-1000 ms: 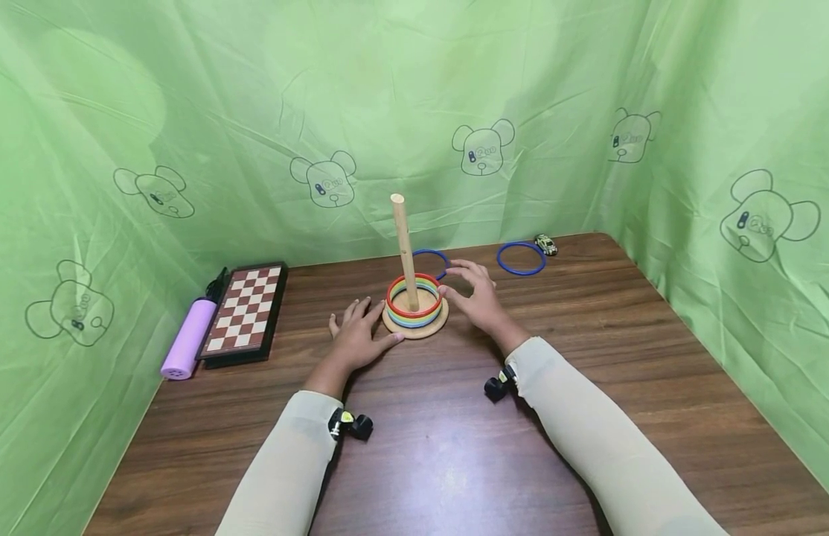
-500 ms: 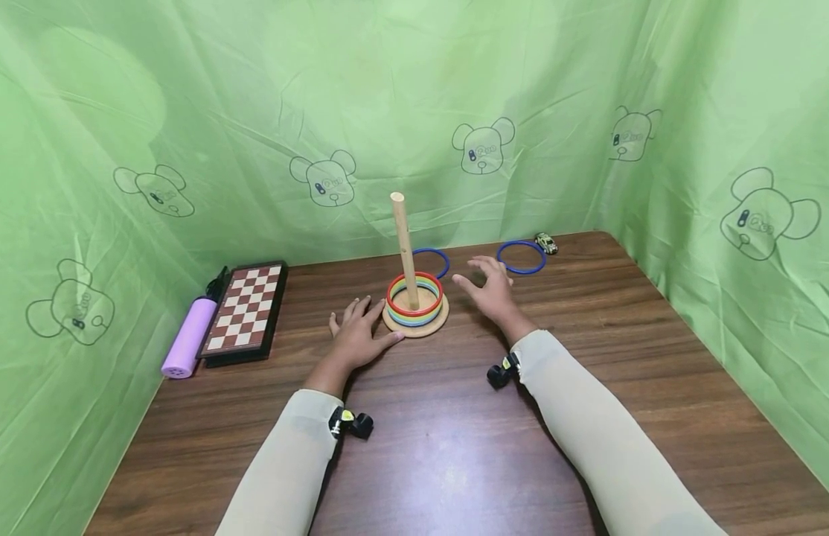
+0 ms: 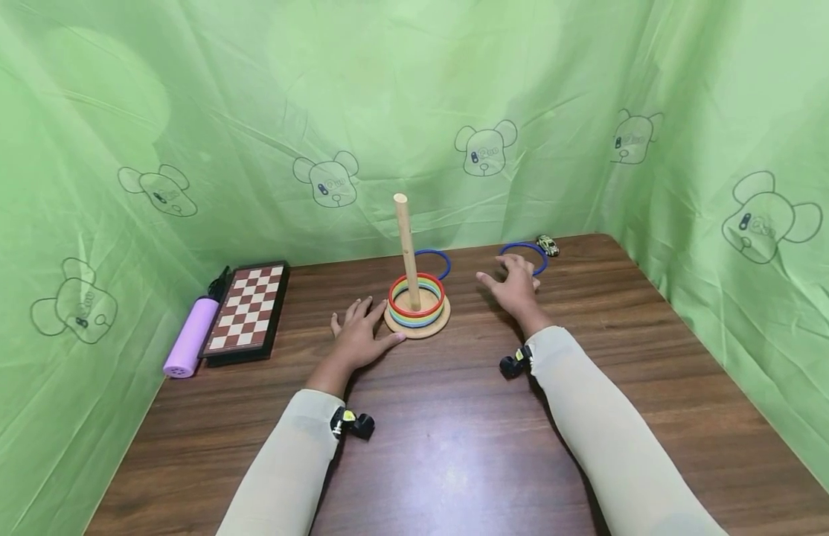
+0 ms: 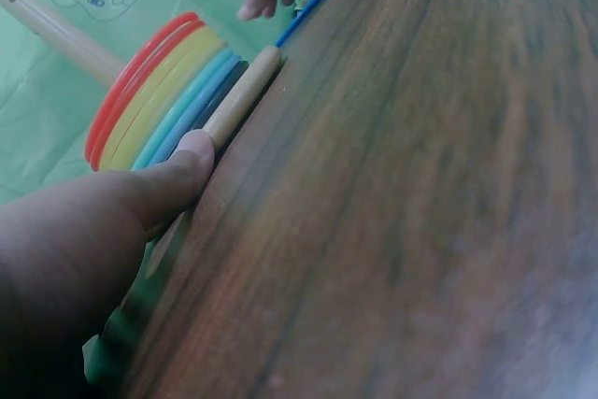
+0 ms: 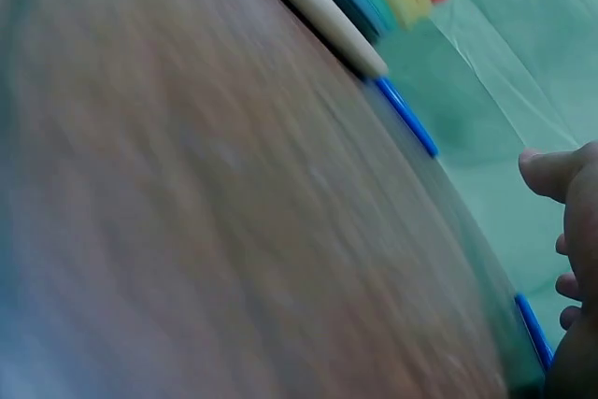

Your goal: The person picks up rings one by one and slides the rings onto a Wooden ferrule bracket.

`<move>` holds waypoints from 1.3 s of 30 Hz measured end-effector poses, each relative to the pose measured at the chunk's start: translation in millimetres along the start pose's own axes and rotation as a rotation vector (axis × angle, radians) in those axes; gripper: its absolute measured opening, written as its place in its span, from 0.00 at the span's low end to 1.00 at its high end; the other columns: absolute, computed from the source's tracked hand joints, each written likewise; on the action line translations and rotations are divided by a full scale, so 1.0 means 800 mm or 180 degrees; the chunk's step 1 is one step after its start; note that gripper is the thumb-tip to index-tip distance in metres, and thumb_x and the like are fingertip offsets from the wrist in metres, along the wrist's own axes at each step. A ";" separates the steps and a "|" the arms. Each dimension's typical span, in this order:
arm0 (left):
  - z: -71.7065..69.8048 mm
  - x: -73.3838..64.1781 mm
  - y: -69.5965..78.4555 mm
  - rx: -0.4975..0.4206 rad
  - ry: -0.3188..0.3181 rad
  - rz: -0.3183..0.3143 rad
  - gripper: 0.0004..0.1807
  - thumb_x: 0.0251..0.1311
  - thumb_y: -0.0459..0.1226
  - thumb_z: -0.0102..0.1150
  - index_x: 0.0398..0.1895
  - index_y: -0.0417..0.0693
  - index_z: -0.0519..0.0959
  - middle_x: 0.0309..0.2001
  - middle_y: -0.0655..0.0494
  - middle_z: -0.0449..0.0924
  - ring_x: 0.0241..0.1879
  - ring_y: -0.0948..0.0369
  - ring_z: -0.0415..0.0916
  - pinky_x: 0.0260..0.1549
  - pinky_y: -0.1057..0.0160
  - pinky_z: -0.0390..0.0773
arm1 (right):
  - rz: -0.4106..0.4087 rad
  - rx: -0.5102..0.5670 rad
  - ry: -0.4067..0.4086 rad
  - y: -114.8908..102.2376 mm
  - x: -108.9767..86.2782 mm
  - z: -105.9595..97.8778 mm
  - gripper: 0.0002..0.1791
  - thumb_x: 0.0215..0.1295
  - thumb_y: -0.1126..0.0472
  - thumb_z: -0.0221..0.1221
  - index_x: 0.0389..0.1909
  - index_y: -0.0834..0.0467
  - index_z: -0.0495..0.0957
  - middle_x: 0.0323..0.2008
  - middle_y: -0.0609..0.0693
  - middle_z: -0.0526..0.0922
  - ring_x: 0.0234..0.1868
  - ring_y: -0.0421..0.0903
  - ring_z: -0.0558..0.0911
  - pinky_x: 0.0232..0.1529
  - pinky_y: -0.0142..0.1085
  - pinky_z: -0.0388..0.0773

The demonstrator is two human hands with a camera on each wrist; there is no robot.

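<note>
A wooden peg (image 3: 406, 242) stands upright on a round wooden base (image 3: 423, 333). Around the peg's foot lie several stacked rings, with a red ring (image 3: 443, 301) on top and yellow, light blue and blue ones (image 4: 187, 119) beneath. My left hand (image 3: 358, 342) rests on the table at the base's left side, fingers spread, its thumb touching the base's edge. Nothing is in my right hand (image 3: 518, 289), which hovers with bent, relaxed fingers just in front of a blue ring (image 3: 522, 244) lying flat at the back right. The fingers partly cover that ring; contact cannot be told.
Another blue ring (image 3: 449, 262) lies behind the base. A small toy car (image 3: 548, 246) sits beside the right ring. To the left are a chessboard box (image 3: 247, 309) and a purple cylinder (image 3: 192, 339). Green curtains (image 3: 401, 97) enclose the table (image 3: 441, 461).
My right hand has left the ring stack's right side and moved right to the far blue ring. The left hand and the stacked rings have stayed in place.
</note>
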State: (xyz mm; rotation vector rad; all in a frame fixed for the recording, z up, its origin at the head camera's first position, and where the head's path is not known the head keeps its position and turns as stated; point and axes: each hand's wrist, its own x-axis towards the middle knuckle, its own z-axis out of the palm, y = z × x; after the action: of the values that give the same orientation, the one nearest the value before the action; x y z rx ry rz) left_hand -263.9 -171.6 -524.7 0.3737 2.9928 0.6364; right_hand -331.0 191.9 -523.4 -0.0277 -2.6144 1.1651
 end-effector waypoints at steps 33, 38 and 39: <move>0.001 -0.002 0.001 0.0028 0.0025 -0.0028 0.53 0.66 0.74 0.60 0.89 0.65 0.59 0.89 0.45 0.51 0.89 0.40 0.42 0.78 0.18 0.35 | 0.0151 -0.0203 -0.0361 0.071 0.035 -0.063 0.44 0.72 0.42 0.71 0.81 0.61 0.70 0.87 0.66 0.51 0.87 0.72 0.43 0.80 0.77 0.35; 0.002 -0.002 0.001 0.0028 0.0040 -0.0021 0.53 0.66 0.74 0.60 0.89 0.65 0.60 0.89 0.45 0.52 0.89 0.40 0.42 0.78 0.17 0.35 | 0.0203 -0.0281 -0.0393 0.078 0.040 -0.067 0.44 0.72 0.44 0.72 0.81 0.61 0.70 0.87 0.66 0.51 0.87 0.72 0.43 0.80 0.77 0.35; 0.003 -0.001 0.001 0.0035 0.0043 -0.0022 0.53 0.66 0.74 0.60 0.89 0.65 0.60 0.89 0.45 0.52 0.89 0.41 0.42 0.78 0.18 0.35 | 0.0214 -0.0296 -0.0409 0.079 0.041 -0.067 0.44 0.72 0.45 0.72 0.81 0.61 0.70 0.87 0.66 0.51 0.86 0.73 0.43 0.80 0.77 0.35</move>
State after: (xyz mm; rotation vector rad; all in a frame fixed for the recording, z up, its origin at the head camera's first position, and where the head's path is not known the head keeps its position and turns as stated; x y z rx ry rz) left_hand -262.4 -170.5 -526.3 0.3609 3.0101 0.6248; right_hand -354.8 277.9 -527.1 -0.0621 -2.7992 1.0999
